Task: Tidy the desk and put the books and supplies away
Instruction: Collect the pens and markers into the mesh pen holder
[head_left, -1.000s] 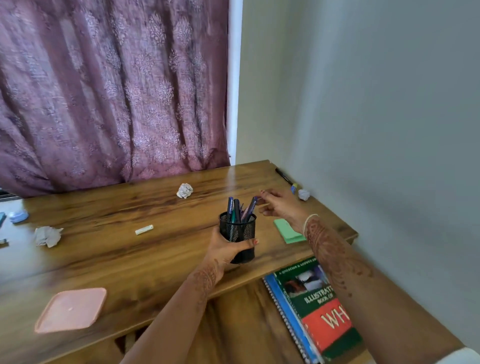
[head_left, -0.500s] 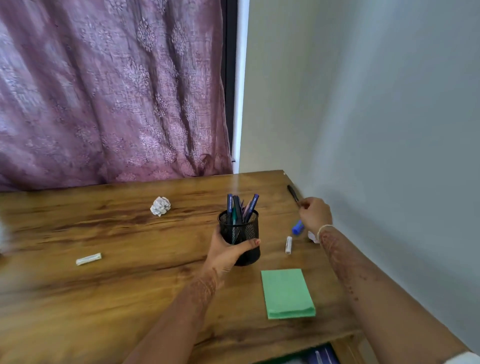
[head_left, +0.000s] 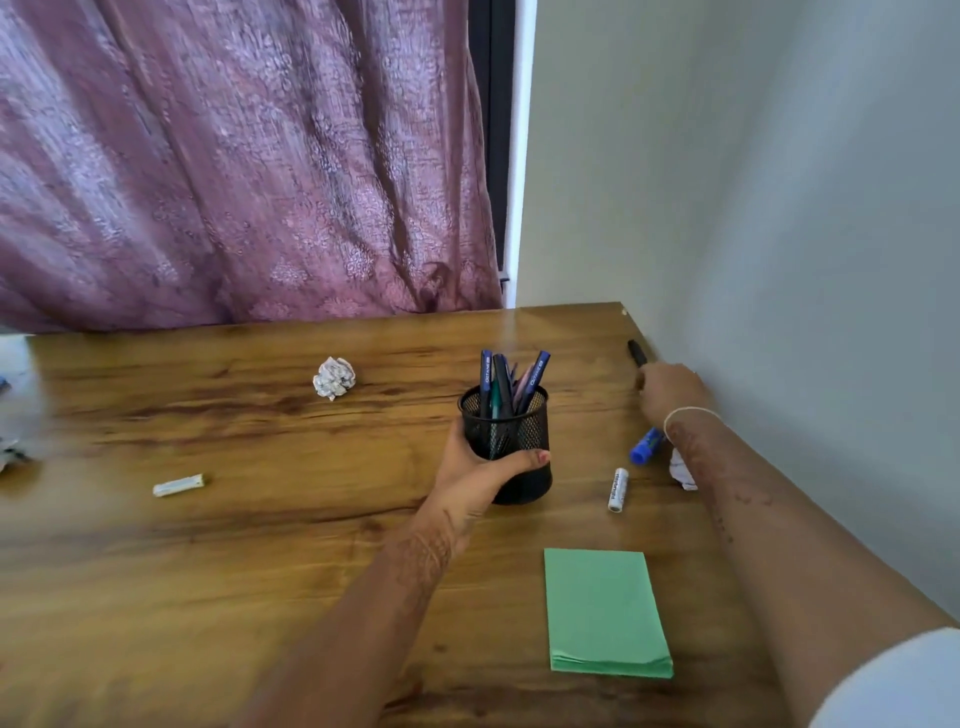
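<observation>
On the wooden desk stands a black mesh pen holder with several pens in it. My left hand grips the holder from its left side, thumb across the front. By the wall at the desk's right edge, my right hand has its fingers curled over the near end of a black pen. A blue marker and a small white tube lie between the holder and my right forearm. A green notepad lies near the front.
Crumpled paper balls lie at the centre back and under my right forearm. A short white stick lies to the left. A purple curtain hangs behind the desk, and a pale wall bounds its right side.
The view has moved closer and to the right. My right hand has reached from beside the holder to the black pen at the wall. My left hand keeps its grip on the holder.
</observation>
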